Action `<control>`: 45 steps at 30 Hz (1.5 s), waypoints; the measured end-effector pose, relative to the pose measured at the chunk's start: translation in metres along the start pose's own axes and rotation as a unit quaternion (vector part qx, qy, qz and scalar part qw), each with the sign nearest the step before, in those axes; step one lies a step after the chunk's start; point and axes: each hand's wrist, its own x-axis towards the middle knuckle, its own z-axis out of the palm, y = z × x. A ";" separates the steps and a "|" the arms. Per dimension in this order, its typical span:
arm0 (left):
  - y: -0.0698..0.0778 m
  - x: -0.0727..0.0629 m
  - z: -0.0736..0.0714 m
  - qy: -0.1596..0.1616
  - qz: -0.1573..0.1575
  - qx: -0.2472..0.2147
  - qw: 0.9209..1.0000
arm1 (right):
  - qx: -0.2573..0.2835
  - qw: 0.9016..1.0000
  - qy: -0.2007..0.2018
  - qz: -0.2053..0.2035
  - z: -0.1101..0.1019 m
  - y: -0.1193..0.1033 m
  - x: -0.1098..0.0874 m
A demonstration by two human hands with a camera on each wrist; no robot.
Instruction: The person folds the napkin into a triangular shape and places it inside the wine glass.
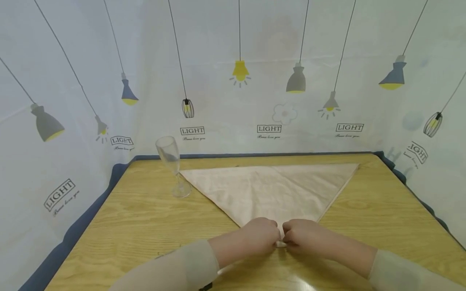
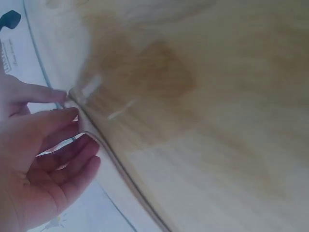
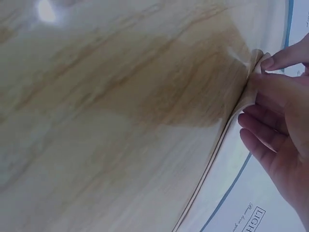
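Observation:
A pale pink cloth napkin point(image 1: 269, 190) lies on the table as a triangle, its long edge at the far side and its point toward me. Side by side at that near point, my left hand point(image 1: 258, 236) and my right hand point(image 1: 306, 236) pinch the cloth, which looks turned over into a small roll between them. In the left wrist view, left thumb and fingers grip the edge of the cloth point(image 2: 120, 169). From the right wrist, the rolled tip point(image 3: 256, 63) shows between right thumb and index finger, while the other fingers curl loosely beneath.
An upright clear champagne flute point(image 1: 169, 155) stands at the napkin's left corner. The wooden table point(image 1: 145, 226) has a glossy surface. White curtains point(image 1: 225, 36) printed with hanging lamps surround its back and sides, with a blue hem along the table's edge.

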 end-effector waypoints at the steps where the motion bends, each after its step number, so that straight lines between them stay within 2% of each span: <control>1: 0.000 -0.001 0.000 0.000 -0.003 0.000 1.000 | 0.008 1.000 -0.004 0.005 -0.001 -0.001 0.000; 5: 0.000 -0.003 0.001 0.000 -0.012 0.004 1.000 | 0.047 0.997 -0.018 0.062 -0.003 -0.003 0.001; 12: 0.002 -0.005 0.005 0.018 -0.024 0.018 0.999 | 0.112 0.980 -0.035 0.162 -0.002 -0.002 0.002; 15: 0.001 -0.005 0.006 0.014 -0.046 -0.008 0.999 | 0.131 0.972 -0.035 0.191 -0.001 -0.002 0.002; 17: -0.001 -0.003 0.008 0.013 -0.066 -0.042 0.997 | 0.140 0.969 -0.032 0.200 -0.001 0.000 0.002; 19: -0.002 -0.002 0.010 0.013 -0.089 -0.088 0.992 | 0.156 0.964 -0.031 0.215 -0.001 0.001 0.002; 24: -0.005 0.002 0.008 0.001 -0.145 -0.201 0.969 | 0.198 0.941 -0.039 0.270 -0.004 0.003 0.006; 25: -0.006 0.003 0.008 0.001 -0.152 -0.214 0.965 | 0.196 0.941 -0.040 0.273 -0.005 0.003 0.007; 27: -0.009 0.004 0.008 0.001 -0.161 -0.228 0.960 | 0.188 0.941 -0.038 0.277 -0.005 0.004 0.008; 31: -0.015 0.007 0.011 0.003 -0.184 -0.251 0.950 | 0.145 0.951 -0.037 0.270 -0.005 0.006 0.012; 34: -0.018 0.008 0.012 -0.005 -0.204 -0.256 0.945 | 0.118 0.951 -0.048 0.281 -0.005 0.008 0.014; 37: -0.020 0.009 0.013 -0.014 -0.211 -0.255 0.944 | 0.116 0.945 -0.062 0.298 -0.007 0.010 0.015; 42: -0.026 0.011 0.014 -0.021 -0.202 -0.287 0.936 | 0.166 0.930 -0.081 0.319 -0.006 0.015 0.016; 45: -0.032 0.012 0.015 -0.033 -0.190 -0.307 0.932 | 0.191 0.928 -0.084 0.308 -0.006 0.019 0.017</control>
